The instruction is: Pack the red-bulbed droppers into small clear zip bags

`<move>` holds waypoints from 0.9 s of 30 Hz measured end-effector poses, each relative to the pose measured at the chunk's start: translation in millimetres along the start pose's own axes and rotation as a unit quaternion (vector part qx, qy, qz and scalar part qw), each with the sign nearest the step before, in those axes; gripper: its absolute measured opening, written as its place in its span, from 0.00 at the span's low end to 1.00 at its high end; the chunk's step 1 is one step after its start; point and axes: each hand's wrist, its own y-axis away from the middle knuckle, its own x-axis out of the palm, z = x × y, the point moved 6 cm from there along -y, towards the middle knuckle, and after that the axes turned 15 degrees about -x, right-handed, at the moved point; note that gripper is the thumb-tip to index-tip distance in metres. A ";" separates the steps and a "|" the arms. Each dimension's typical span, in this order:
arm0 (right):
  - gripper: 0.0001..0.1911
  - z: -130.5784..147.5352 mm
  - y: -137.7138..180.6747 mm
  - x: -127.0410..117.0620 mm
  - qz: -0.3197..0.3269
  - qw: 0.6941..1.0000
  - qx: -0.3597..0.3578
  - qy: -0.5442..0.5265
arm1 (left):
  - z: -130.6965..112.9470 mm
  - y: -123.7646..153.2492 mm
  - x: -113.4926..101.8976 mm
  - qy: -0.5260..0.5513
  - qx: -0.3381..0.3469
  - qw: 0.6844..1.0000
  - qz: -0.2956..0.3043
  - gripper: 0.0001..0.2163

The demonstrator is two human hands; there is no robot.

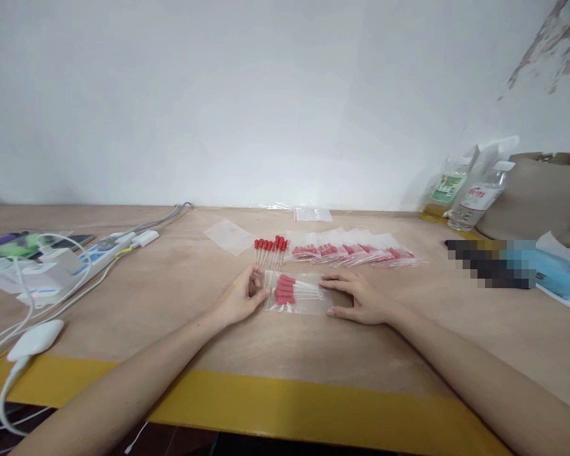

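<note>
A clear zip bag [316, 305] lies flat before me, with several red-bulbed droppers [285, 290] inside, their bulbs toward the left. At its left, zip-side edge, my left hand [244, 294] has the fingers curled, thumb and fingertips on the plastic. My right hand [358, 297] rests at the opposite edge, fingers stretched out and thumb apart, touching the bag. Just beyond the bag stand out several loose droppers [270, 246], laid side by side with red bulbs pointing away. To their right, filled bags [351, 247] overlap in a row.
An unfilled bag [230, 236] lies behind the droppers, and another small bag [313, 215] is by the wall. A power strip [107, 253] with white cables occupies the left. At right are bottles [479, 199], a beige bag [536, 196] and a blue package [563, 272].
</note>
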 end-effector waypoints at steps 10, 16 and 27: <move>0.22 5.4 -15.9 5.8 -0.051 0.999 0.004 0.001 | -23.6 3.9 1.7 -0.104 0.135 0.985 -0.033 0.09; 0.23 7.1 -16.0 9.7 -0.019 0.999 -0.008 -0.027 | -3.8 -24.2 10.1 -0.030 0.012 0.997 0.064 0.18; 0.23 11.0 -10.3 3.8 -0.092 0.994 -0.040 -0.037 | -26.8 -3.9 16.5 0.112 -0.044 0.934 0.337 0.12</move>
